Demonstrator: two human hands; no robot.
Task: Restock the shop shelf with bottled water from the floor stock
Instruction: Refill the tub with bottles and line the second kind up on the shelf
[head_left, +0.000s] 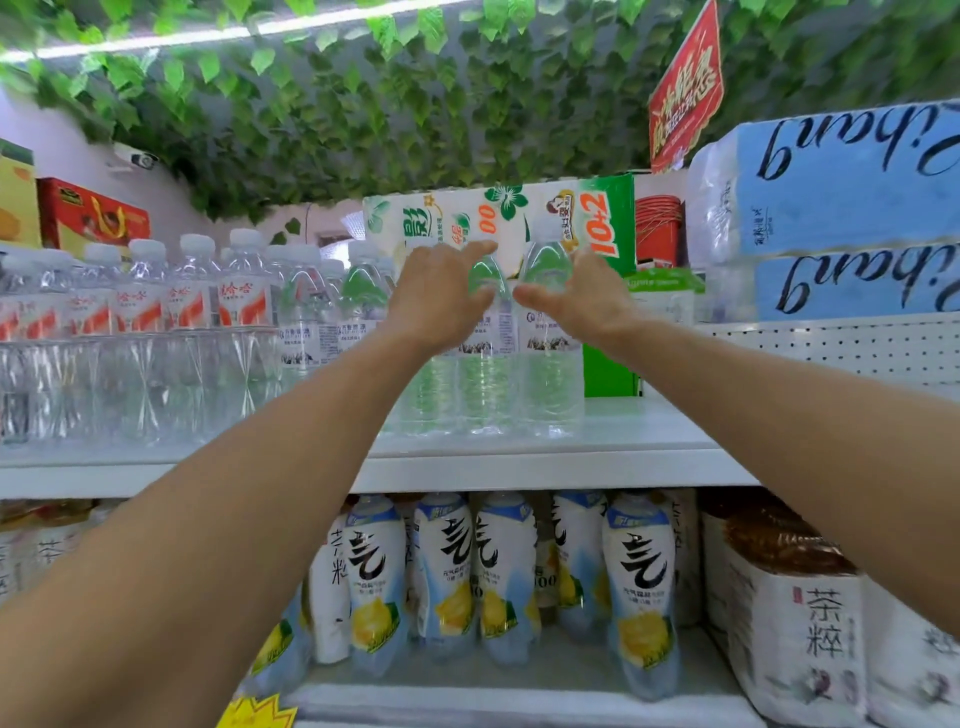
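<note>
Your two hands are up at the upper shelf (649, 441), where three green-labelled water bottles stand upright in the front row, caps up and long axes vertical. They are a left bottle (423, 395) half hidden behind your wrist, a middle bottle (485, 374) and a right bottle (550, 364), close side by side. Your left hand (441, 299) curves thumb and fingers round the shoulder of the middle bottle. Your right hand (582, 299) wraps the shoulder of the right bottle, thumb in front. All three bases look down on the shelf. Red-labelled bottles (187, 306) stand further left, and two blue tissue packs (857, 197) are stacked at the right.
</note>
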